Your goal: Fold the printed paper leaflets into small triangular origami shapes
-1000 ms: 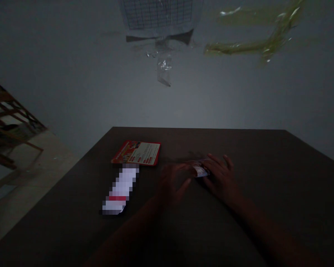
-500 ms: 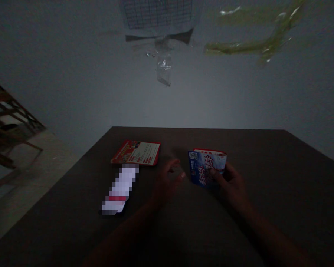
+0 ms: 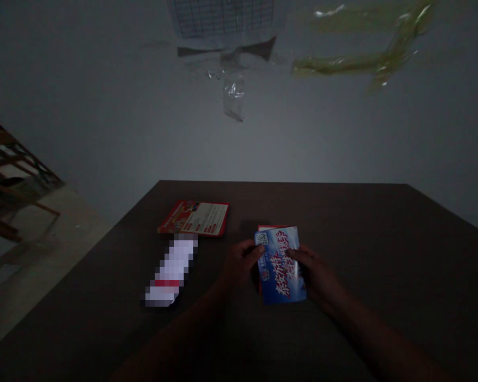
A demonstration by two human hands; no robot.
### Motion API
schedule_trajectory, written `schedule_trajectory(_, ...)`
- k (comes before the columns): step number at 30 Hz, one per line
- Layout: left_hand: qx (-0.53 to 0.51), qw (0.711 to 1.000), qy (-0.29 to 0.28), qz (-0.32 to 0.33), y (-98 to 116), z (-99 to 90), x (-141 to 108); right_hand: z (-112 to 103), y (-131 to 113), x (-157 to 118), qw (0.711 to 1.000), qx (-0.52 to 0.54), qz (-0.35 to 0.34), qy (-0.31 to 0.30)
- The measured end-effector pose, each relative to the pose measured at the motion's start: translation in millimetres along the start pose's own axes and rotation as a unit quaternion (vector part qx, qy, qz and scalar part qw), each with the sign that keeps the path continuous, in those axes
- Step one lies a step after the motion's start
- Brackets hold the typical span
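A blue leaflet (image 3: 281, 270) with large red-and-white lettering and a QR code is held between my two hands above the table. Behind it, a red-edged sheet shows along its top and left edges. My left hand (image 3: 241, 260) pinches the leaflet's left edge, thumb on the front near the QR code. At the right edge, my right hand (image 3: 316, 270) grips it with the thumb on the printed face; its other fingers are largely hidden behind. Left of my hands, red printed leaflets (image 3: 197, 217) lie flat, apart from both hands.
A phone-like slab (image 3: 171, 273) with a bright, pixelated face lies in front of the red leaflets. The dark table (image 3: 342, 212) meets a wall bearing yellow tape (image 3: 338, 64) and a gridded sheet (image 3: 223, 18). Wooden furniture (image 3: 11, 170) stands on the floor at left.
My left hand, open and apart before, has closed on the leaflet's left edge. My right hand has brought the leaflet left and nearer, and its face now shows more fully.
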State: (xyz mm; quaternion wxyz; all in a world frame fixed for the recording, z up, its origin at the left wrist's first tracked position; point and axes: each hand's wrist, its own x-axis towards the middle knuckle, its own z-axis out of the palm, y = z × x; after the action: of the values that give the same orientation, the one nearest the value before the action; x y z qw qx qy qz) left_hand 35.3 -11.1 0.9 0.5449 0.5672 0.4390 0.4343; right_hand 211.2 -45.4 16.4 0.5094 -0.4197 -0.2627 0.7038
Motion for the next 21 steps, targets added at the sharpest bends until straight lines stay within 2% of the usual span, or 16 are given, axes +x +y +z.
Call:
schedule_trajectory(8, -0.002, 1.0, 0.012, -0.008, -1, -0.6, 0, -5, 6, 4, 1.0, -0.023, 0.001, -0.01)
schedule_trajectory(21, 0.01, 0.999, 0.031, -0.007, -2, -0.7, 2, -10, 12, 10, 0.998, -0.048, -0.045, -0.012)
